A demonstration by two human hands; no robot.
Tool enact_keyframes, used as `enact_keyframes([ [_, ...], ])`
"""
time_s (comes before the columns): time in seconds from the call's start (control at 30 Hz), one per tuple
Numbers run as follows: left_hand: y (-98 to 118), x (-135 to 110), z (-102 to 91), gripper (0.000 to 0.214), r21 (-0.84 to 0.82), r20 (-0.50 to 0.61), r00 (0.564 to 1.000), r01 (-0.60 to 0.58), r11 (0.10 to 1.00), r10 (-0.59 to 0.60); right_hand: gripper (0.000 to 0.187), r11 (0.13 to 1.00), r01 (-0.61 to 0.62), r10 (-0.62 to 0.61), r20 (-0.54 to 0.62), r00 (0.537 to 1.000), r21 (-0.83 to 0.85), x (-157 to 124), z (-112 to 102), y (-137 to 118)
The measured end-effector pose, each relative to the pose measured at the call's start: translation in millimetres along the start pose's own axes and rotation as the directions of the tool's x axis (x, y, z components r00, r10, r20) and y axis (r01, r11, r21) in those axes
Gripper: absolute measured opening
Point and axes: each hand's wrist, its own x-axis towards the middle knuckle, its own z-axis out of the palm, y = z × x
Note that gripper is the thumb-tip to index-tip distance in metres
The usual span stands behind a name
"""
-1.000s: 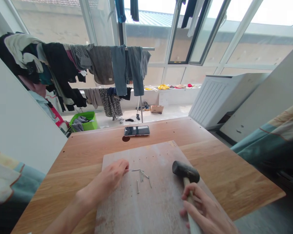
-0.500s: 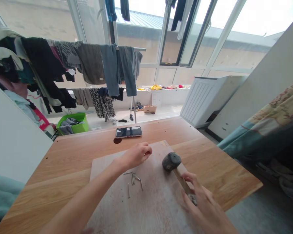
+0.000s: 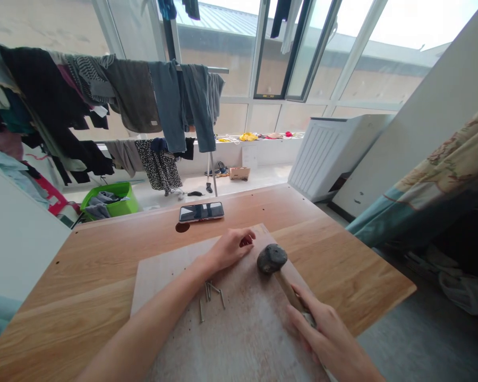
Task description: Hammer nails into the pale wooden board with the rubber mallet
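Note:
My right hand (image 3: 321, 323) is wrapped round the wooden handle of a mallet (image 3: 272, 259). Its dark, rounded head is low over the board, or resting on it; I cannot tell which. My left hand (image 3: 231, 248) lies low at the far part of the pale wooden board (image 3: 231, 339), fingers curled and bent together. Whatever they pinch is hidden or too small to make out. Several loose nails (image 3: 207, 293) lie on the board beside my left forearm. Small dark holes dot the board's surface around them.
The board lies on a wooden table (image 3: 334, 260). A phone (image 3: 201, 211) sits beyond the board, beside a round dark hole (image 3: 182, 227). Past the table are a green basket (image 3: 132, 206), a rack of hung clothes (image 3: 135, 95) and a white cabinet-like unit (image 3: 314, 156). A curtain (image 3: 414, 191) hangs at right.
The view has shifted slightly, so the table and board appear further left. My left hand has moved a little right across the board and its fingers have turned downward. The mallet stays in my right hand.

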Motion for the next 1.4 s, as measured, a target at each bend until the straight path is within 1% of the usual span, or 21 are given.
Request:
enact_keyframes([
  [0.07, -2, -1, 1.7, 0.016, -0.003, -0.010, 1.000, -0.012, 1.000, 0.012, 0.064, 0.985, -0.131, 0.116, 0.125, 0.985, 0.111, -2, -1, -5],
  [0.1, -4, -1, 2.4, 0.014, -0.004, -0.019, 1.000, -0.019, 1.000, 0.019, 0.067, 0.973, -0.172, 0.147, 0.160, 0.976, 0.155, -3, -2, -7],
  [0.17, -6, 0, 3.7, 0.011, -0.009, -0.031, 0.999, -0.035, 0.999, 0.035, 0.068, 0.955, -0.190, 0.153, 0.172, 0.973, 0.226, -3, -3, -11],
  [0.27, -9, 1, 4.7, 0.011, -0.037, -0.036, 0.998, -0.049, 0.998, 0.048, 0.069, 0.942, -0.144, 0.105, 0.142, 0.984, 0.303, 1, -6, -17],
  [0.37, -9, 2, 4.9, 0.015, -0.068, -0.040, 0.998, -0.042, 0.997, 0.039, 0.070, 0.937, -0.098, 0.065, 0.110, 0.992, 0.335, 9, -10, -26],
  [0.53, -10, 2, 5.8, 0.023, -0.135, -0.042, 0.999, 0.018, 0.991, -0.023, 0.073, 0.947, -0.017, -0.006, 0.070, 0.998, 0.321, 25, -17, -42],
  [0.67, -9, 3, 6.8, 0.025, -0.171, -0.035, 0.998, 0.045, 0.984, -0.052, 0.072, 0.955, 0.031, -0.054, 0.068, 0.996, 0.296, 31, -16, -48],
  [0.8, -7, 3, 6.0, 0.027, -0.165, -0.043, 0.997, 0.050, 0.985, -0.057, 0.067, 0.965, 0.046, -0.060, 0.046, 0.997, 0.259, 32, -10, -45],
  [0.9, -6, 3, 5.6, 0.028, -0.155, -0.049, 0.998, 0.038, 0.987, -0.046, 0.064, 0.975, 0.042, -0.054, 0.051, 0.997, 0.216, 32, -5, -44],
  [1.1, -7, 6, 7.4, 0.029, -0.133, -0.048, 0.998, 0.032, 0.991, -0.039, 0.065, 0.977, 0.041, -0.051, 0.039, 0.998, 0.209, 31, 1, -44],
  [1.2, 1, 1, -5.2, 0.028, -0.076, 0.003, 0.999, 0.041, 0.996, -0.041, 0.066, 0.973, 0.047, -0.058, 0.041, 0.997, 0.225, 29, 0, -40],
  [1.27, 15, -10, -21.8, 0.024, 0.061, 0.096, 0.995, 0.012, 0.998, -0.018, 0.067, 0.970, 0.049, -0.057, 0.027, 0.998, 0.238, 25, -2, -35],
  [1.3, 24, -18, -31.0, 0.021, 0.164, 0.155, 0.988, -0.021, 0.986, -0.005, 0.068, 0.971, 0.042, -0.048, 0.021, 0.999, 0.234, 23, -4, -32],
  [1.33, 34, -28, -39.8, 0.020, 0.262, 0.254, 0.967, -0.062, 0.963, -0.007, 0.069, 0.974, 0.029, -0.033, 0.018, 0.999, 0.224, 20, -6, -29],
  [1.37, 45, -38, -47.4, 0.016, 0.344, 0.349, 0.936, -0.082, 0.935, -0.047, 0.070, 0.977, 0.013, -0.017, 0.020, 1.000, 0.212, 17, -8, -26],
  [1.4, 55, -48, -53.1, 0.015, 0.414, 0.408, 0.908, -0.091, 0.906, -0.095, 0.071, 0.980, -0.003, -0.002, 0.024, 1.000, 0.200, 14, -10, -23],
])
